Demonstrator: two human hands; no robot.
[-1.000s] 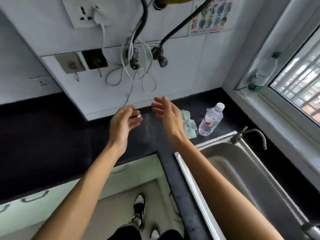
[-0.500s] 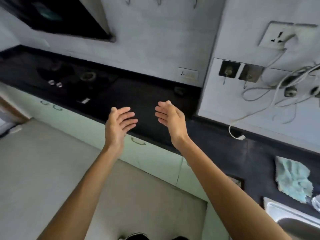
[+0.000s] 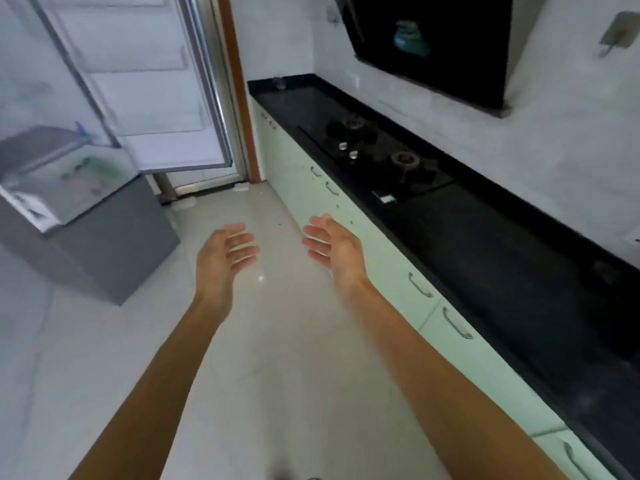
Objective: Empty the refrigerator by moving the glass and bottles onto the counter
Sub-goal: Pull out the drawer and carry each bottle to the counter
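The grey refrigerator (image 3: 114, 244) stands at the left with its door (image 3: 145, 81) swung open. Inside, a blurred clear compartment (image 3: 69, 174) shows something green and a blue cap, too smeared to name. A small glass (image 3: 278, 82) stands on the far end of the black counter (image 3: 485, 244). My left hand (image 3: 223, 261) and my right hand (image 3: 334, 247) are held out over the floor, palms facing each other, fingers apart, holding nothing.
A black gas hob (image 3: 377, 157) is set into the counter, with a dark range hood (image 3: 433, 39) above it. Pale green cabinets (image 3: 381, 258) with metal handles run under the counter. A brown door frame (image 3: 239, 88) stands beyond the refrigerator door. The floor (image 3: 270, 341) is pale tile.
The view has swung left from the sink corner, past the counter, to the hob and the open refrigerator. Both hands stay raised, open and empty in front of me.
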